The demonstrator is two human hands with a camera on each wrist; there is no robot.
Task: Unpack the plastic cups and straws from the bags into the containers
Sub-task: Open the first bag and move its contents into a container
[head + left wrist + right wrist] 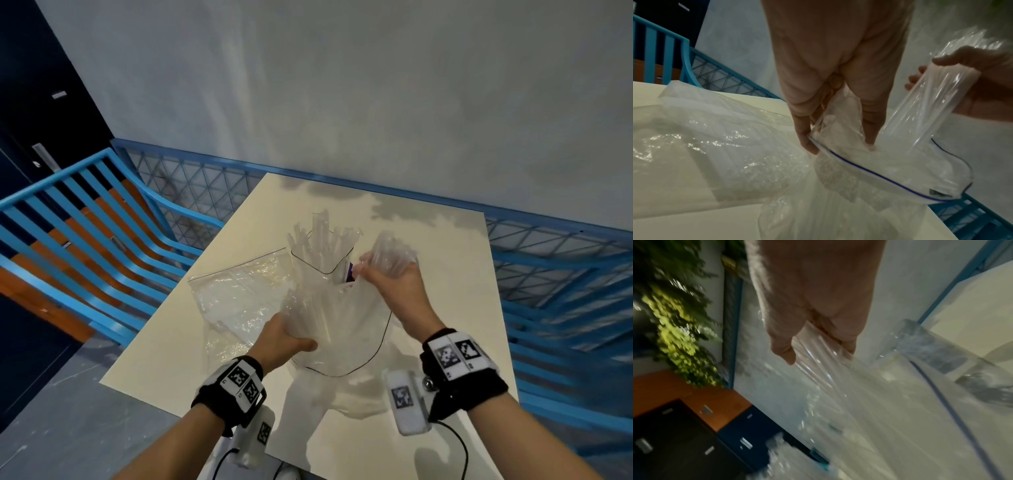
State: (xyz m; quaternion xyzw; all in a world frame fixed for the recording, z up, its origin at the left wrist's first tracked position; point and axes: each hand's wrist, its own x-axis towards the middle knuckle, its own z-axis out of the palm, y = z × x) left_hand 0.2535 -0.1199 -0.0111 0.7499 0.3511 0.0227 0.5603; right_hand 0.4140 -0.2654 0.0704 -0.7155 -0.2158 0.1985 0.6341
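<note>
A clear square container (320, 262) stands mid-table with several wrapped straws (323, 233) upright in it. My left hand (296, 344) grips the rim of an open zip bag (346, 329) just in front of the container; in the left wrist view the thumb and fingers of that hand (840, 146) pinch the blue-lined mouth of the bag (890, 170). My right hand (388, 274) holds a bundle of clear-wrapped straws (394, 251) above the bag's mouth, right of the container. The right wrist view shows this hand (818, 353) curled round the straw bundle (818, 344), with the container (931, 350) beside it.
A second clear zip bag (239, 291) lies flat on the cream table (428, 445) to the left. More crumpled clear plastic (342, 394) lies under the held bag. A blue railing (85, 212) and a mesh fence (548, 253) border the table.
</note>
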